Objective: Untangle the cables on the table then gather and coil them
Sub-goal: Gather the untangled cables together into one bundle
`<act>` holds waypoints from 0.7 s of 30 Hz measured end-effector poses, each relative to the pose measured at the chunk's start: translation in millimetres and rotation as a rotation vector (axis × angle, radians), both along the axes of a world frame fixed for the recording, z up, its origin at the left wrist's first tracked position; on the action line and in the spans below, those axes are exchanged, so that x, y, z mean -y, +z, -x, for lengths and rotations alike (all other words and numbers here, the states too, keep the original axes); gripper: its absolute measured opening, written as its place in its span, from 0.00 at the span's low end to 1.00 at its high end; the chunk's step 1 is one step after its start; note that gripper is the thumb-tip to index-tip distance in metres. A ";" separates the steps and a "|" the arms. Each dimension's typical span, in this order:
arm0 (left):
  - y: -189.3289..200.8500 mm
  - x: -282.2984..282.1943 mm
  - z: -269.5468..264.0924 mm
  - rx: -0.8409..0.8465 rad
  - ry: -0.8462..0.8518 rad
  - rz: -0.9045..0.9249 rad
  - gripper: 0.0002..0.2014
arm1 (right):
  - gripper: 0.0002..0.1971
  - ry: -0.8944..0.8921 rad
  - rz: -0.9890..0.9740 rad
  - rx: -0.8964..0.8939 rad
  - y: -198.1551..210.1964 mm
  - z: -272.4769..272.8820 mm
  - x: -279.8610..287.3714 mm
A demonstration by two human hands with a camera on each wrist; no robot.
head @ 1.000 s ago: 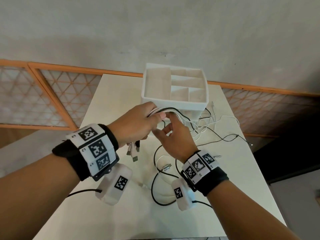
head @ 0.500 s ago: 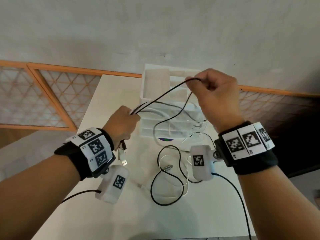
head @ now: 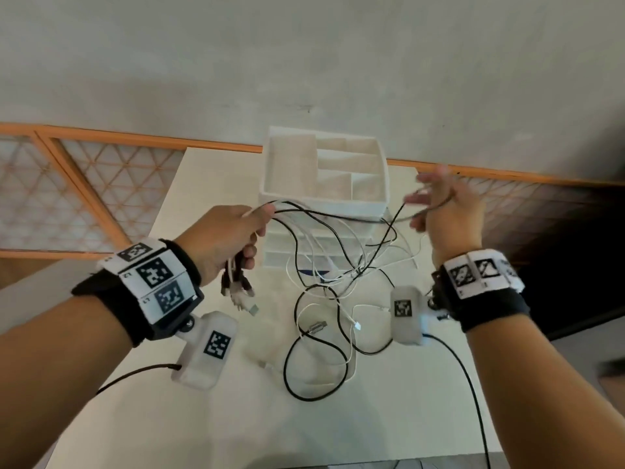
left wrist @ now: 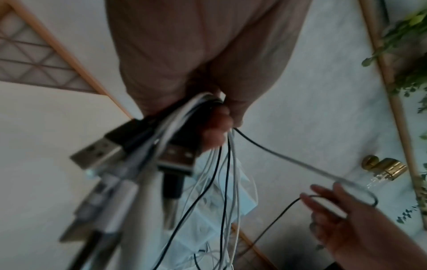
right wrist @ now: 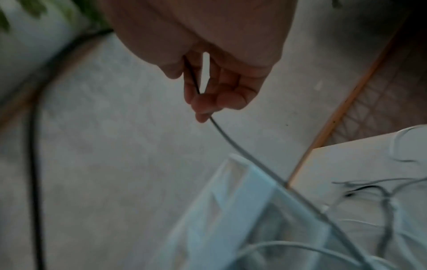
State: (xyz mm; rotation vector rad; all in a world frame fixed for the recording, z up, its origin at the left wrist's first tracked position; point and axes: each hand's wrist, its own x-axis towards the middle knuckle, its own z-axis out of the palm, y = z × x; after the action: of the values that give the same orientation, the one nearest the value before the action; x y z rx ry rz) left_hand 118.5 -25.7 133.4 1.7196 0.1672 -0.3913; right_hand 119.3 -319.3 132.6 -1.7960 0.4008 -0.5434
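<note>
My left hand [head: 260,228] grips a bundle of black and white cables, and their USB plugs [head: 238,292] hang below the fist. The plugs [left wrist: 97,151] fill the left wrist view under my left hand [left wrist: 219,124]. One black cable [head: 338,216] runs from that fist across to my right hand [head: 422,201]. There it hooks in a loop over spread, mostly straight fingers. My right hand [left wrist: 323,201] carries that loop rather than pinching it. The cable lies along the fingers of my right hand [right wrist: 203,95]. A tangle of cables [head: 324,299] still lies on the table [head: 304,428].
A white drawer organizer [head: 321,206] with open top compartments stands at the back of the table, right behind the stretched cable. A wall and an orange-framed lattice panel [head: 101,184] lie beyond. The table's right edge runs close under my right forearm.
My right hand came down and to the right from its raised pinch, and its fingers spread apart. The black cable now hangs lower, and my left hand keeps its grip on the bundle.
</note>
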 end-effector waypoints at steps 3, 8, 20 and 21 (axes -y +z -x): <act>-10.4 6.8 3.0 0.000 0.024 0.016 0.18 | 0.18 -0.011 0.016 0.051 24.4 -4.2 -2.2; -12.1 -0.8 -2.4 -0.021 0.068 -0.109 0.22 | 0.14 -0.016 0.167 0.057 18.1 -10.8 2.7; -15.4 1.9 1.2 0.028 0.074 -0.116 0.16 | 0.15 0.048 0.138 0.409 45.9 -21.9 3.2; -17.1 1.7 1.3 0.021 0.063 -0.136 0.16 | 0.16 0.066 0.141 0.405 45.7 -24.0 0.9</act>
State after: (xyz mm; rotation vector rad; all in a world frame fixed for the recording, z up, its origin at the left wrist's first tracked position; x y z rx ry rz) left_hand 117.2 -27.4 116.3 1.8473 0.2362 -0.3212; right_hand 143.3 -320.1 178.3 -1.7701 0.0241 -0.8849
